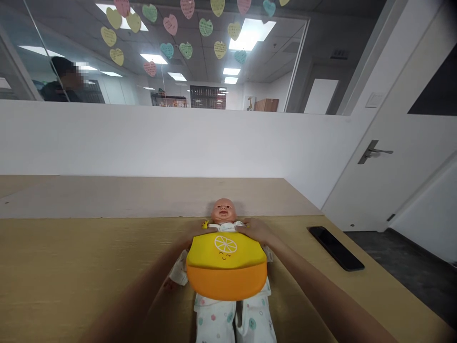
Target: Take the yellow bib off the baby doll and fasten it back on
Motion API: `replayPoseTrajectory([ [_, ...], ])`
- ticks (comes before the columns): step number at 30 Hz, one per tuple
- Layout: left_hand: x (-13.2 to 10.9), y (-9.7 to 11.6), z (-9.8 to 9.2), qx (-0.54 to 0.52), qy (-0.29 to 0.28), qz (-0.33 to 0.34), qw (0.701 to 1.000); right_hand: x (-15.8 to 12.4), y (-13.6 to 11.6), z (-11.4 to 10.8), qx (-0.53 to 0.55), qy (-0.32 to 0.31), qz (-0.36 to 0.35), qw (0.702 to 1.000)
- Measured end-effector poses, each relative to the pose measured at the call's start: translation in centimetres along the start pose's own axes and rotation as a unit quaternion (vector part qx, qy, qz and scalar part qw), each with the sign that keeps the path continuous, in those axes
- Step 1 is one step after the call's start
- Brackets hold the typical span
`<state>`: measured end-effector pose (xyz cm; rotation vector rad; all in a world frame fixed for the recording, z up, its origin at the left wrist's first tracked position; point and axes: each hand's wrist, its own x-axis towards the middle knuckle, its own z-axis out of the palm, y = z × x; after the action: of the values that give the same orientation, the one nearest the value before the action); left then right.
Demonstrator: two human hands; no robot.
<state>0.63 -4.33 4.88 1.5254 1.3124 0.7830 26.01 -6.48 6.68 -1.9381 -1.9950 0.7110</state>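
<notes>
A baby doll lies on its back on the table, head away from me, in white clothes with coloured dots. Over its chest and belly is a yellow bib with a lemon-slice print, a smiling face and an orange pocket. My left hand grips the bib's upper left corner, and a bit of yellow strap sticks up beyond the fingers. At the upper right corner, my right hand holds the bib in the same way. The fingertips of both hands point inward below the doll's neck. Thumbs and strap ends are mostly hidden.
The wooden table meets a white wall at the back. A black phone lies to the right near the table's edge. Beyond stands a door with a handle. Behind the glass above, a person is visible.
</notes>
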Motion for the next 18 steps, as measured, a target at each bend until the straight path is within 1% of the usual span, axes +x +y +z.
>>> replayPoseTrajectory([
  [2,0.6,-0.3,-0.8,0.024,0.005,-0.012,1.0,-0.6,0.2,-0.5,0.03,0.005,-0.007,1.0],
  [3,0.8,-0.4,-1.2,0.039,0.017,-0.011,0.999,-0.9,0.1,-0.8,0.043,0.008,-0.01,0.999],
  [5,0.9,-0.5,-2.1,0.067,0.044,0.001,0.997,-1.7,-0.2,-1.5,0.071,0.017,0.005,0.997],
  [6,0.9,-0.4,-2.6,0.071,0.048,0.009,0.996,-2.1,-0.4,-2.0,0.089,0.023,0.019,0.996],
  [7,0.8,-0.4,-3.1,0.064,0.038,0.013,0.997,-2.5,-0.6,-2.5,0.109,0.026,0.039,0.993],
  [9,0.7,-0.2,-3.9,0.016,-0.013,0.006,1.0,-3.1,-0.8,-3.7,0.161,0.03,0.066,0.984],
  [10,0.7,-0.1,-4.2,-0.013,-0.033,0.004,0.999,-3.2,-0.8,-4.3,0.193,0.032,0.066,0.978],
  [11,0.8,0.0,-4.5,-0.035,-0.041,0.006,0.999,-3.2,-0.7,-5.0,0.229,0.032,0.059,0.971],
  [12,1.0,0.1,-4.7,-0.05,-0.034,0.014,0.998,-3.1,-0.4,-5.5,0.263,0.031,0.048,0.963],
  [14,1.5,0.5,-4.7,-0.076,0.014,0.023,0.997,-2.4,0.2,-6.4,0.324,0.032,0.023,0.945],
  [15,1.9,0.6,-4.5,-0.089,0.038,0.019,0.995,-1.8,0.6,-6.6,0.349,0.043,0.022,0.936],
  [16,2.2,0.7,-4.2,-0.103,0.057,0.009,0.993,-1.0,0.9,-6.6,0.37,0.062,0.029,0.927],
  [18,2.8,0.6,-3.4,-0.128,0.08,-0.017,0.988,0.7,1.5,-6.4,0.399,0.122,0.061,0.907],
])
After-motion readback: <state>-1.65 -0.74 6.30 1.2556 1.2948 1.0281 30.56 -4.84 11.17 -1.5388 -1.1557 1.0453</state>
